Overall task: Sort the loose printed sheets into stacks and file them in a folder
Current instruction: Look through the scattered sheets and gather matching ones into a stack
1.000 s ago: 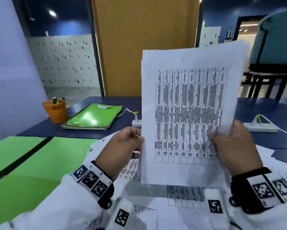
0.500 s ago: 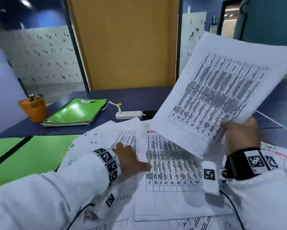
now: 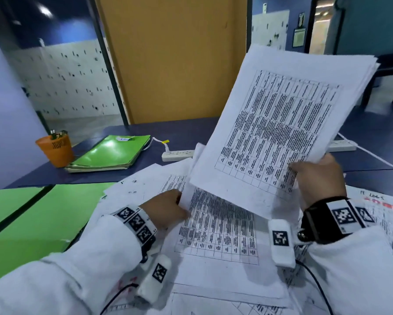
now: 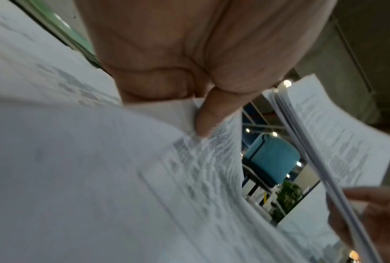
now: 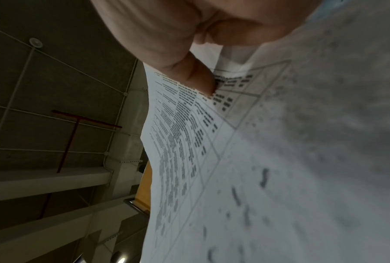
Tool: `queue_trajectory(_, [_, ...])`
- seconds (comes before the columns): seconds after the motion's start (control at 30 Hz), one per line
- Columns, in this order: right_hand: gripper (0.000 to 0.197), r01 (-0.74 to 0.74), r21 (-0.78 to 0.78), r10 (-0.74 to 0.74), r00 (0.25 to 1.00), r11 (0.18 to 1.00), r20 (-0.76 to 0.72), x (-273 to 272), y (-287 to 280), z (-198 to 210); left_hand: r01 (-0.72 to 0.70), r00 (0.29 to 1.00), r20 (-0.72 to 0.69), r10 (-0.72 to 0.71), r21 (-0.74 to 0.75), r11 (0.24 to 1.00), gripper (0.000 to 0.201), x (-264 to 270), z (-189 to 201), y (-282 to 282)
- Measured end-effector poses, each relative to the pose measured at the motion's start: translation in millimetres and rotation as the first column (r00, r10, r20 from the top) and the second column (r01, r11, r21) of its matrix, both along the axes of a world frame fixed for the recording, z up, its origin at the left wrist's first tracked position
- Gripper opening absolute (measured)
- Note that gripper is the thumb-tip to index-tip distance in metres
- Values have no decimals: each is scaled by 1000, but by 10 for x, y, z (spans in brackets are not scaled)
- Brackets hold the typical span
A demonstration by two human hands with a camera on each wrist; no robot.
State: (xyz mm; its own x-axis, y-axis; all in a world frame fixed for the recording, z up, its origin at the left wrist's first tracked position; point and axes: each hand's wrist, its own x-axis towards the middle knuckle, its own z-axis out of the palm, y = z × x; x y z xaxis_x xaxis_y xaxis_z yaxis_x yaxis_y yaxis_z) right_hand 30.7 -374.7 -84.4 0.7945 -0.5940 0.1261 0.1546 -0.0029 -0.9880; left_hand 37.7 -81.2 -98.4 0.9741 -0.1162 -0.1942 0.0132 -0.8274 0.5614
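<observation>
My right hand (image 3: pixel 304 171) grips the lower right corner of a stack of printed sheets (image 3: pixel 277 133) and holds it raised above the table, tilted to the right. The right wrist view shows the thumb (image 5: pixel 196 76) pressed on the top page of that stack (image 5: pixel 257 160). Below it, loose printed sheets (image 3: pixel 218 230) lie spread across the table. My left hand (image 3: pixel 179 201) pinches the left edge of one of these sheets and lifts it slightly. In the left wrist view the thumb (image 4: pixel 212 115) presses that sheet (image 4: pixel 99 178).
An open green folder (image 3: pixel 43 214) lies flat at my left. Further back sit a pile of closed green folders (image 3: pixel 109 153), an orange pen cup (image 3: pixel 55 150) and a white power strip (image 3: pixel 177 154). A second power strip (image 3: pixel 343 146) lies behind the raised stack.
My left hand let go of the stack, dropped to the loose sheets and now pinches one by its edge. The right hand swung the stack to the right and tilted it.
</observation>
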Motion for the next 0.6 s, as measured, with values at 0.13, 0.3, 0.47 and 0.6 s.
queue_trajectory(0.13, [28,-122,12,122,991,992,-49,8,72,-12,-151,972,112,207,-375,915,19,-60,-9,250])
queue_trajectory(0.3, [26,-286,-21,283,956,958,-71,-29,254,-23,-77,949,155,276,-734,675,51,-131,131,460])
queue_trajectory(0.47, [21,-311,-88,300,947,946,-120,-30,425,-67,-13,944,153,292,-868,497,45,-230,220,432])
queue_trajectory(0.6, [14,-331,2,329,937,944,-114,-88,538,-31,0,968,103,230,-913,409,45,-272,190,401])
